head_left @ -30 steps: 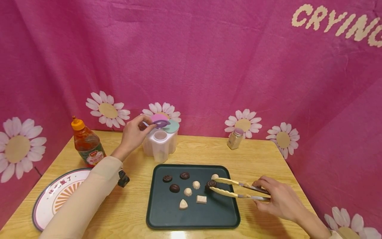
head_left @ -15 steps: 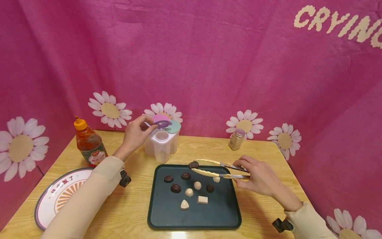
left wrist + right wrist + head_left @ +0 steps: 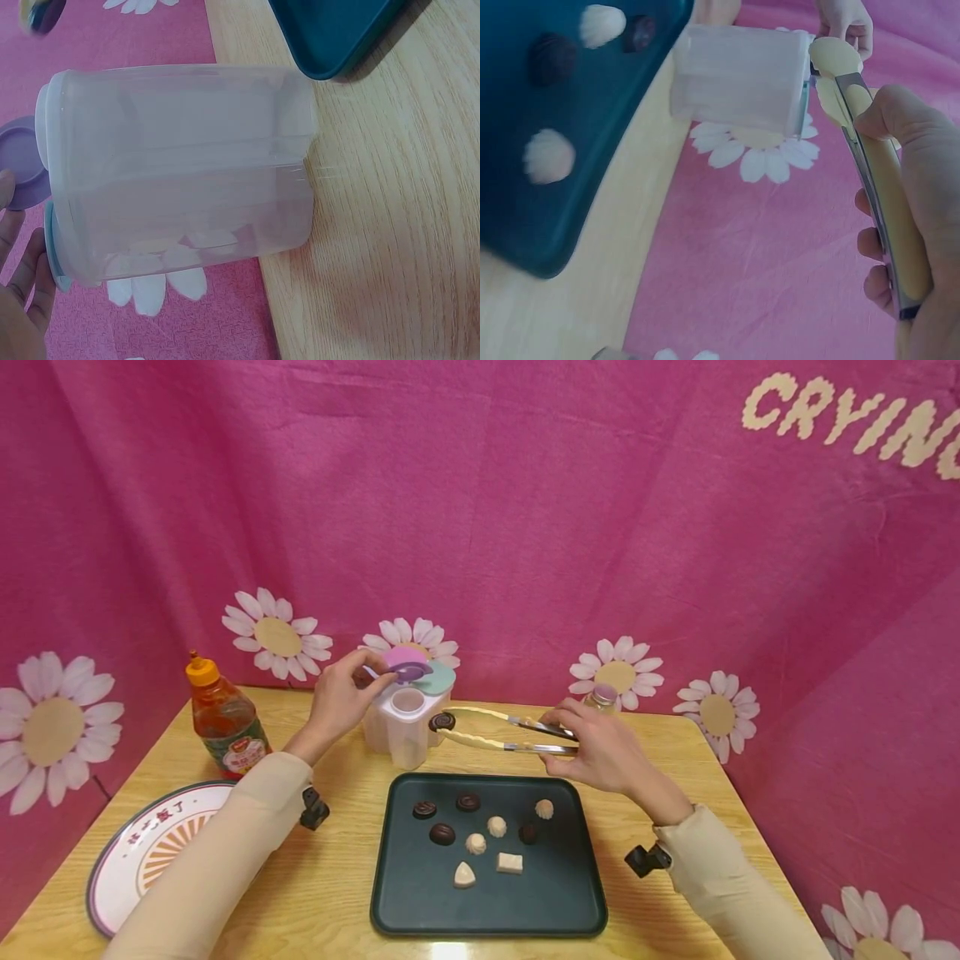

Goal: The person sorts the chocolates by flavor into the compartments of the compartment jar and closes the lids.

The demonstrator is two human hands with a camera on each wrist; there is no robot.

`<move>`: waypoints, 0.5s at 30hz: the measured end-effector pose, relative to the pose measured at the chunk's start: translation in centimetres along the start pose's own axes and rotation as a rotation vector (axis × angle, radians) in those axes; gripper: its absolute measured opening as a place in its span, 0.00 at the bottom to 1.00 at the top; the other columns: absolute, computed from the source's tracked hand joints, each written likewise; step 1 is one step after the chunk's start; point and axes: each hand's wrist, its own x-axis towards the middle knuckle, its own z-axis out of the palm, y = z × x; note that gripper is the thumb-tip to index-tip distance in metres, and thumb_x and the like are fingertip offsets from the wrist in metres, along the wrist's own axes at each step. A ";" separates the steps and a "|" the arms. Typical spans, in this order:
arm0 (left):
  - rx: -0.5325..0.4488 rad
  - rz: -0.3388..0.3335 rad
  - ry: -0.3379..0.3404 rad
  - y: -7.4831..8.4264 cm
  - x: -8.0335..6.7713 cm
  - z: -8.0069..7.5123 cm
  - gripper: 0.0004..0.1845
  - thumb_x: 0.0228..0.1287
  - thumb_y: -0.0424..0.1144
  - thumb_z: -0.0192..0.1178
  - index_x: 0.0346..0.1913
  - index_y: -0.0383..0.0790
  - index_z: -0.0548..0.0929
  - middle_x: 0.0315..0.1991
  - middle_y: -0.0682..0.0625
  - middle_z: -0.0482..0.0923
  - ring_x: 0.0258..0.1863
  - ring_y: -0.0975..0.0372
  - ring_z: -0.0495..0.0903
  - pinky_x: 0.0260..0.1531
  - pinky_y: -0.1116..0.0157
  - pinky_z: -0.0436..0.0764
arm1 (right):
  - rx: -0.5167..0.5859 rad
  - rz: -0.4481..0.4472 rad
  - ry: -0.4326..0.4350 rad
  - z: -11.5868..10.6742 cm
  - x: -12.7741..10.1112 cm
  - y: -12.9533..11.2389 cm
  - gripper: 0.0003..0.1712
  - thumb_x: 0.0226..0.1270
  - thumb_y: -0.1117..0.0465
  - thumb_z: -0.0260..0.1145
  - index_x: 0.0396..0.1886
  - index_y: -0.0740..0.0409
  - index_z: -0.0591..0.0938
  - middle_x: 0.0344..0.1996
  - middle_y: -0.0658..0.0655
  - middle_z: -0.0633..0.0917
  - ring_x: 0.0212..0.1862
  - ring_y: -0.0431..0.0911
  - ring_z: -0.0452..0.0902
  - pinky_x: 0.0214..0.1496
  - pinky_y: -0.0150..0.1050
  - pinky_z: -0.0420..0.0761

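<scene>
My right hand (image 3: 600, 752) squeezes smooth cream tongs (image 3: 498, 731) lying level, tips pointing left, pinching a round swirled dark chocolate (image 3: 442, 722). My left hand (image 3: 341, 697) pinches the purple lid (image 3: 408, 671).

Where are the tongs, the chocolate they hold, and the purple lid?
tongs (image 3: 495, 731): head view, on the cream arms near mid-length.
chocolate (image 3: 442, 722): head view, on its swirled top, between the tong tips.
purple lid (image 3: 409, 671): head view, on its flat top.
</scene>
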 end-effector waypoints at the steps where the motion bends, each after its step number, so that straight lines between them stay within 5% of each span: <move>1: 0.001 0.005 0.003 0.0 0.0 0.0 0.10 0.69 0.38 0.71 0.47 0.39 0.84 0.44 0.42 0.88 0.40 0.51 0.87 0.42 0.61 0.84 | 0.003 0.001 0.004 0.1 0.6 -0.1 0.24 0.53 0.49 0.79 0.48 0.54 0.87 0.38 0.50 0.86 0.29 0.39 0.75 0.25 0.29 0.70; 15: -0.009 0.022 0.014 -0.1 0.0 -0.1 0.09 0.69 0.37 0.72 0.46 0.39 0.85 0.43 0.42 0.89 0.39 0.51 0.87 0.42 0.58 0.85 | 0.078 0.025 -0.022 1.7 5.4 -0.5 0.23 0.57 0.50 0.78 0.50 0.56 0.88 0.40 0.52 0.86 0.32 0.41 0.76 0.29 0.33 0.75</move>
